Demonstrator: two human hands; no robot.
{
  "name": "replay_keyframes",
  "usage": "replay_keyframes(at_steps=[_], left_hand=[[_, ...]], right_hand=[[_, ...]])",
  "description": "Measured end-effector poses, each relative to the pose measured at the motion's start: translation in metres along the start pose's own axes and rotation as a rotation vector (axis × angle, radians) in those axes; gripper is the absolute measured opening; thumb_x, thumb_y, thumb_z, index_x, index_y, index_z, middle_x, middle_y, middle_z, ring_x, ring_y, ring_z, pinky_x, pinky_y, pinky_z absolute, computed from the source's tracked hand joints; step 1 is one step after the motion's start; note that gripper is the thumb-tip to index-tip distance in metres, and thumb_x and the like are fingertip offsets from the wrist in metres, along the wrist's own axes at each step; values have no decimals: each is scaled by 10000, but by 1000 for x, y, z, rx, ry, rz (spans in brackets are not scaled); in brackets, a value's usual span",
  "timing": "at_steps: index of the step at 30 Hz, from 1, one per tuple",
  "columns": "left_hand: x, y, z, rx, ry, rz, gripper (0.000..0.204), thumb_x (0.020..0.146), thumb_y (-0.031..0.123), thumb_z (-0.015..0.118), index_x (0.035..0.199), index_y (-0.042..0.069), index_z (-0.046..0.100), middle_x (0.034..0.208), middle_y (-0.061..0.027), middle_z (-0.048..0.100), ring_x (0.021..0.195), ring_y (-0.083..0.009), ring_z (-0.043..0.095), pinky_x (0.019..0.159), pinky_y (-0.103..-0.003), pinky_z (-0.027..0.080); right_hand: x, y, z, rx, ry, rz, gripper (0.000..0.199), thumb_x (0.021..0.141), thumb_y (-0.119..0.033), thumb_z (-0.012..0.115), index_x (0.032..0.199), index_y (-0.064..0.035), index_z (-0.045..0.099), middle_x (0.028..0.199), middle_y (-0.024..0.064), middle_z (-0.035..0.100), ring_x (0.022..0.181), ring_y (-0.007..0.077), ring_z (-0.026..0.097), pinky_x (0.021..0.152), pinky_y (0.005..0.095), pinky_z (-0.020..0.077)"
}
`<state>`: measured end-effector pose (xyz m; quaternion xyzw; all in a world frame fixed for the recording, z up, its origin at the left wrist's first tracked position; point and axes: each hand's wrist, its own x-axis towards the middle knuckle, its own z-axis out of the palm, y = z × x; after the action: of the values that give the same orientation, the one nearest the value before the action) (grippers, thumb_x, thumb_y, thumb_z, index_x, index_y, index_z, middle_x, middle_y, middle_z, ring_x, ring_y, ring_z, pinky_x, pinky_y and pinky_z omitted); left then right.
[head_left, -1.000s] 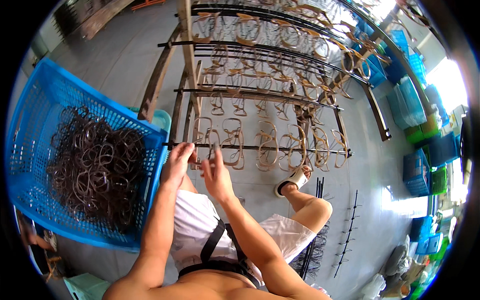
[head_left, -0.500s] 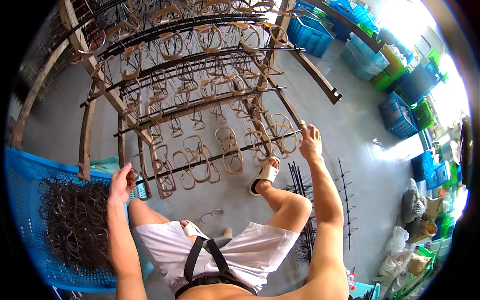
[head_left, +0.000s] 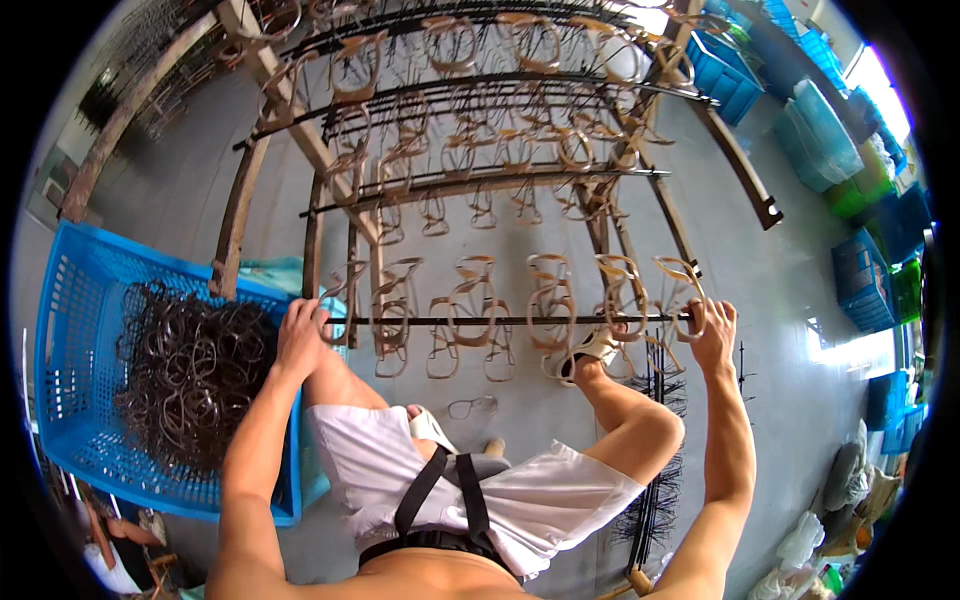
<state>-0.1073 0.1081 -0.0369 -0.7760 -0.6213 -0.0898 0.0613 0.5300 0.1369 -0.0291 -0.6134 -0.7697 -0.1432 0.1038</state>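
A thin black rod (head_left: 515,321) runs level in front of me, with several brown eyeglass frames (head_left: 477,300) hanging along it above and below. My left hand (head_left: 303,338) is closed around its left end, beside the first eyeglass frame. At the other end, my right hand (head_left: 713,335) has its fingers closed on the rod, near the last frame. Behind it, a wooden rack (head_left: 320,150) carries rows of similar rods loaded with eyeglass frames.
To my left stands a blue plastic basket (head_left: 85,420) heaped with dark eyeglass frames (head_left: 190,380). One loose frame (head_left: 472,407) lies on the floor between my feet. Bare rods with short prongs (head_left: 655,490) lean by my right knee. Blue crates (head_left: 862,280) line the right side.
The rod has gone from slanted, right end higher, to level. My left hand has come up with its end. The view has turned, so the rack sits farther right in the picture.
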Motion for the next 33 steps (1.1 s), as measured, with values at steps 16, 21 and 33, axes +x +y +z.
replay_keyframes(at_steps=[16, 21, 33], left_hand=[[71, 7, 235, -34, 10, -351, 190, 748, 93, 622, 937, 86, 617, 1242, -225, 478, 1181, -382, 414, 1016, -461, 314], [114, -55, 275, 103, 308, -354, 253, 754, 112, 630, 1005, 86, 645, 1218, -175, 522, 1142, -345, 464, 988, -453, 334], [128, -115, 327, -1685, 516, -830, 217, 826, 117, 595, 1026, 34, 600, 931, -81, 579, 827, -186, 577, 642, -286, 489]], right_hand=[[-23, 24, 203, 23, -256, 83, 125, 787, -106, 524, 884, -144, 593, 802, 36, 577, 816, 224, 559, 831, 380, 379], [27, -18, 244, 34, -259, 137, 104, 789, -142, 565, 867, -160, 633, 802, 25, 556, 834, 219, 537, 808, 377, 388], [138, -10, 291, 43, -12, 109, 141, 715, -109, 557, 829, -118, 640, 876, 66, 551, 958, 257, 508, 864, 403, 377]])
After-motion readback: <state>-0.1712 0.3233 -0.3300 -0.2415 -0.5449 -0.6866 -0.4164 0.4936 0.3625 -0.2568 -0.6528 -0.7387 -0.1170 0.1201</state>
